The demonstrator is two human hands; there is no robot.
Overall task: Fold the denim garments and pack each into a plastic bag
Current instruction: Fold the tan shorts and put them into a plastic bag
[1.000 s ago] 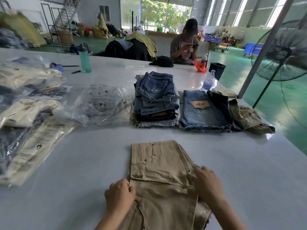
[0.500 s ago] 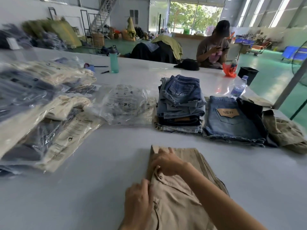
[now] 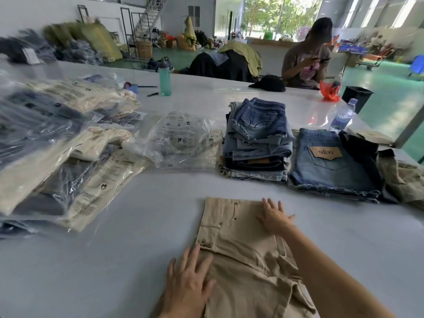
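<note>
The person's left hand point(image 3: 188, 281) lies palm down near the bottom of the view, fingers straight and slightly spread, pointing away from the body. The right hand point(image 3: 274, 218) is stretched farther forward, beyond and to the right of the left hand, palm down with fingers splayed flat. Its bare forearm runs back diagonally toward the lower right corner, and neither hand grips anything.

White table point(image 3: 142, 260): khaki shorts point(image 3: 243, 246) near edge; denim stack point(image 3: 257, 138), empty bags point(image 3: 183, 141), bagged garments point(image 3: 59, 143) behind.
</note>
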